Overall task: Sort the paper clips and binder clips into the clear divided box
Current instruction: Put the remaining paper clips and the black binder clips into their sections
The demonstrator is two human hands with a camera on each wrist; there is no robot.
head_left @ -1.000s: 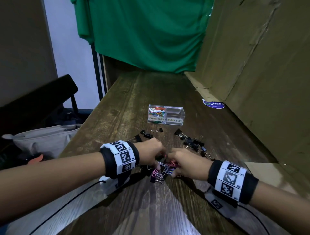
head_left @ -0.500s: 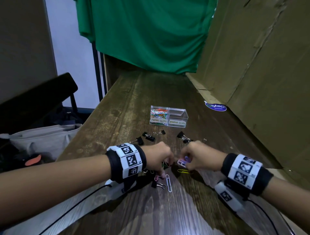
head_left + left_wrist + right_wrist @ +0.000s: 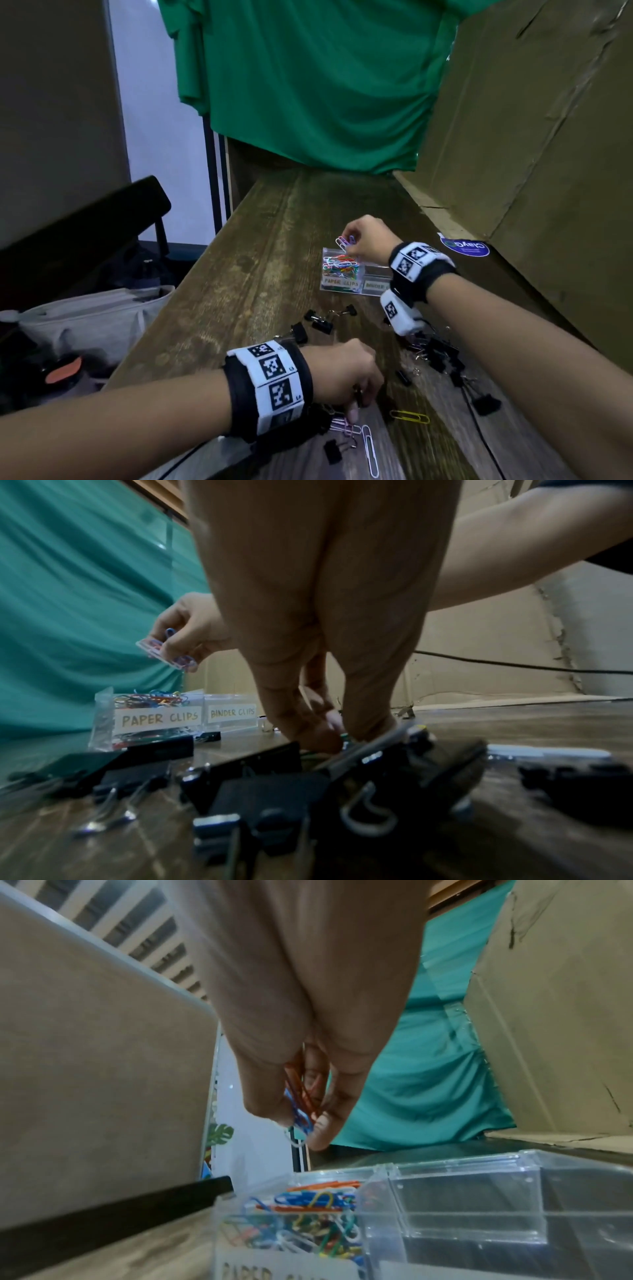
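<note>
The right hand (image 3: 368,240) hangs above the clear divided box (image 3: 356,270), its fingers (image 3: 325,1123) pinched around a small bunch of paper clips (image 3: 344,241) in blue, orange and white, which sits directly over the left compartment labelled PAPER CLIPS. Below those fingers that compartment already holds a heap of coloured paper clips (image 3: 318,1202), while the neighbouring compartment, labelled BINDER CLIPS (image 3: 232,712), shows no clips inside in the wrist view. The left hand (image 3: 342,373) is low over the near part of the wooden table (image 3: 267,240), fingers (image 3: 308,723) curled downward with their tips against the surface among the loose clips; something dark and a touch of green sit at the fingertips, but whether they actually grip it cannot be told. Just beside those fingertips lie pink paper clips (image 3: 344,426), a white paper clip (image 3: 370,454) and a small black binder clip (image 3: 334,450), with a yellow paper clip (image 3: 409,416) a little to their right. More black binder clips (image 3: 442,353) are scattered between the two hands, and a few others (image 3: 322,322) lie just in front of the box.
</note>
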